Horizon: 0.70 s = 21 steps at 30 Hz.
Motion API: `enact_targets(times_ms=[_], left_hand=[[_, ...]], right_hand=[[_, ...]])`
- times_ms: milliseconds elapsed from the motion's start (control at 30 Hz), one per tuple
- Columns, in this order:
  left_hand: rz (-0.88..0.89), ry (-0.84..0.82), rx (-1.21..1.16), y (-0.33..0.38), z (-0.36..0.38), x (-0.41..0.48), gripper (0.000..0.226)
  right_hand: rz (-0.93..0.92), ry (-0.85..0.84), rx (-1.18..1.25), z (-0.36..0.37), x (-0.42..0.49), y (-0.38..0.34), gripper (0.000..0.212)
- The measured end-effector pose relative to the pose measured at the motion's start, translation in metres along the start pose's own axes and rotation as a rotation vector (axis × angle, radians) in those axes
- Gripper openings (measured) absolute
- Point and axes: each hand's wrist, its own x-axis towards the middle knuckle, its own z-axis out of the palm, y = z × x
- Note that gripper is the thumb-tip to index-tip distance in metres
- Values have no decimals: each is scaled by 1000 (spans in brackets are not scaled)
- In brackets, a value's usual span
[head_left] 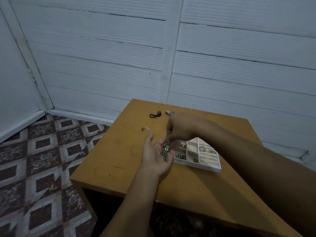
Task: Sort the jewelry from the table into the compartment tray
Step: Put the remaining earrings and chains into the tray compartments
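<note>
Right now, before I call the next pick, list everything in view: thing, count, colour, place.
table: one, mustard-brown, centre
compartment tray: one, white with pale lining, table's right side, holds jewelry
chain: one, silver, on the left palm
cord: one, black, table's far side
metal piece: one, silver, right of the cord
small cluster: one, pale, too blurred to identify, mid-table
floor: maroon-and-white tiles, left
wall: white planks, behind
left hand: palm up under the chain
right hand: pinches the chain from above
</note>
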Motion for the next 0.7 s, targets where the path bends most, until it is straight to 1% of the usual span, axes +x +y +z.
enact_targets(times_ms=[133, 200, 300, 433, 533, 700], left_hand=[[-20, -43, -59, -11, 2, 2, 61], [-44, -53, -106, -14, 7, -2, 58], [-56, -16, -142, -15, 10, -2, 54], [-50, 45, -138, -16, 7, 3, 52], [-36, 63, -137, -16, 8, 4, 51], [-28, 89, -115, -16, 6, 6, 48]], right_hand=[[22, 65, -81, 12, 12, 3, 14], [35, 84, -70, 16, 15, 6, 17], [56, 156, 34, 19, 16, 12, 15], [41, 253, 237, 28, 10, 15, 25], [2, 289, 385, 41, 1, 11, 22], [-57, 255, 395, 56, -17, 6, 22]])
